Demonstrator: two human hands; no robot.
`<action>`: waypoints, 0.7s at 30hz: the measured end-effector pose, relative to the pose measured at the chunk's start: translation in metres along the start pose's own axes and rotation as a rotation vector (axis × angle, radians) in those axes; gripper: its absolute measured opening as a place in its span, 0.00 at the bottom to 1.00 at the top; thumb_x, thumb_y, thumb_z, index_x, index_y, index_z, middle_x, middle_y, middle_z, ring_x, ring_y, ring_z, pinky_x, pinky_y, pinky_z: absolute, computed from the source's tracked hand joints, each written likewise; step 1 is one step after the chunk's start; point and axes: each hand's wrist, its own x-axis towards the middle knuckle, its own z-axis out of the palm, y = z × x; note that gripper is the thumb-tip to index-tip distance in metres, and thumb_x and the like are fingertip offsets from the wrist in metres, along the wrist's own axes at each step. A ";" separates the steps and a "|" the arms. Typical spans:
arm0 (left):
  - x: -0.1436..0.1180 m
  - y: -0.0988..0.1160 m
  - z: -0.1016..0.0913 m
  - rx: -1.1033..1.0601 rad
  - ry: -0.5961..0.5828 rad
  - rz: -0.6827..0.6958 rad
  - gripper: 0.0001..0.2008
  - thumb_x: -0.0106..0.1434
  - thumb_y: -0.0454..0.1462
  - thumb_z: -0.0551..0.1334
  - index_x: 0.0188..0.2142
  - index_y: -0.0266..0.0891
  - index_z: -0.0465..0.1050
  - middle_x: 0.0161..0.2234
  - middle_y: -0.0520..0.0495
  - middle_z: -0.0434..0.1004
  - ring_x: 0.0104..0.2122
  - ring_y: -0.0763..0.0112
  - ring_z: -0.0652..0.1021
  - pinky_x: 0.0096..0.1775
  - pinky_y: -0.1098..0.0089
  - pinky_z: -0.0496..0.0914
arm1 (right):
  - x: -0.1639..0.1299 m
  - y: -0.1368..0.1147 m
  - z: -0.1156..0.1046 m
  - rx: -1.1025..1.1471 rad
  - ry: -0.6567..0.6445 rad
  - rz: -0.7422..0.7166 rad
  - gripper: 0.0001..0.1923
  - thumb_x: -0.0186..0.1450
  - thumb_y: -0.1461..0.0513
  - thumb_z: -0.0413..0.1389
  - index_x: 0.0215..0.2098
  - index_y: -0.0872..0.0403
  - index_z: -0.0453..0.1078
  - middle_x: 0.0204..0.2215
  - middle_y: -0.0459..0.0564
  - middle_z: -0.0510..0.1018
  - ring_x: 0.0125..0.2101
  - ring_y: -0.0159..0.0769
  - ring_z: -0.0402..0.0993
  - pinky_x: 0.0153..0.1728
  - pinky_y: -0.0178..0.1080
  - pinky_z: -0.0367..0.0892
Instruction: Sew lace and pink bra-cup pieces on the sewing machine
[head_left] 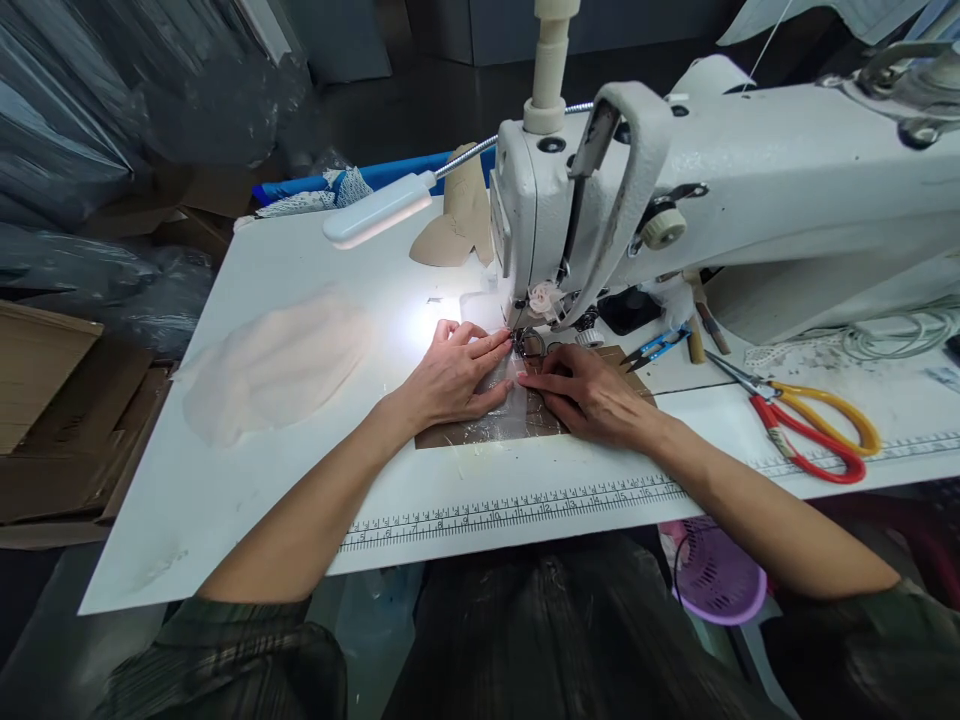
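Observation:
My left hand (459, 372) lies with its fingers spread on a strip of sheer white fabric (513, 415) under the sewing machine (517, 215). Its fingertips come close to the presser foot (519, 343). From the other side, my right hand (596, 397) has its fingers drawn together at the fabric's right edge, the fingertips pinching it just in front of the foot. Beneath the fabric is a brown plate (442, 436) scattered with thread bits. The needle point and stitch line are too small to make out.
Pale sheer fabric (281, 365) rests on the table's left. A lit lamp (379, 210) leans over the table, with beige pattern pieces (442, 240) behind. Right of my hands lie blue thread snips (660, 345) and scissors with red and yellow handles (817, 425). Below hangs a purple basket (724, 580).

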 end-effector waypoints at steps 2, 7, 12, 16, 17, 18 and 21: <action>0.000 0.001 0.000 0.012 -0.006 0.002 0.23 0.67 0.46 0.54 0.58 0.41 0.69 0.59 0.39 0.69 0.50 0.49 0.71 0.50 0.47 0.60 | 0.000 0.000 0.000 -0.003 -0.001 0.001 0.16 0.70 0.61 0.48 0.50 0.48 0.75 0.40 0.55 0.70 0.41 0.39 0.66 0.44 0.47 0.68; -0.001 0.003 0.000 0.095 -0.001 -0.002 0.23 0.67 0.46 0.54 0.57 0.40 0.68 0.60 0.38 0.68 0.50 0.50 0.70 0.51 0.47 0.60 | 0.000 0.001 0.000 -0.025 -0.004 -0.008 0.16 0.69 0.61 0.49 0.51 0.50 0.74 0.40 0.55 0.70 0.41 0.40 0.67 0.44 0.47 0.69; 0.001 0.005 0.003 0.065 0.044 0.078 0.18 0.67 0.44 0.54 0.47 0.36 0.75 0.49 0.37 0.76 0.43 0.55 0.73 0.46 0.53 0.65 | -0.001 0.001 0.000 -0.050 -0.001 -0.011 0.16 0.69 0.62 0.49 0.51 0.50 0.74 0.40 0.55 0.69 0.41 0.40 0.66 0.44 0.47 0.69; 0.000 0.005 0.003 -0.056 -0.020 0.131 0.14 0.67 0.41 0.53 0.39 0.42 0.77 0.43 0.43 0.79 0.36 0.62 0.75 0.41 0.59 0.67 | -0.001 0.001 0.000 -0.050 -0.012 -0.022 0.17 0.69 0.63 0.49 0.52 0.51 0.73 0.41 0.56 0.69 0.42 0.40 0.66 0.45 0.48 0.68; 0.000 0.005 0.001 -0.069 -0.021 0.135 0.14 0.67 0.42 0.53 0.39 0.42 0.77 0.44 0.43 0.79 0.36 0.62 0.76 0.41 0.58 0.67 | -0.001 0.002 0.000 -0.050 -0.013 -0.025 0.17 0.69 0.63 0.49 0.53 0.51 0.73 0.41 0.56 0.69 0.42 0.40 0.66 0.45 0.48 0.68; -0.001 0.005 0.000 -0.074 -0.024 0.145 0.14 0.66 0.42 0.54 0.40 0.41 0.77 0.45 0.42 0.79 0.36 0.61 0.76 0.41 0.58 0.67 | -0.001 0.002 0.000 -0.051 -0.014 -0.025 0.18 0.68 0.63 0.49 0.53 0.51 0.73 0.41 0.56 0.69 0.42 0.40 0.66 0.45 0.48 0.68; -0.002 0.006 -0.005 -0.042 -0.060 0.170 0.16 0.65 0.44 0.55 0.43 0.40 0.77 0.48 0.40 0.78 0.37 0.58 0.76 0.41 0.56 0.68 | -0.001 0.001 0.000 -0.051 -0.013 -0.013 0.18 0.69 0.63 0.49 0.53 0.50 0.72 0.41 0.56 0.69 0.42 0.41 0.65 0.46 0.48 0.68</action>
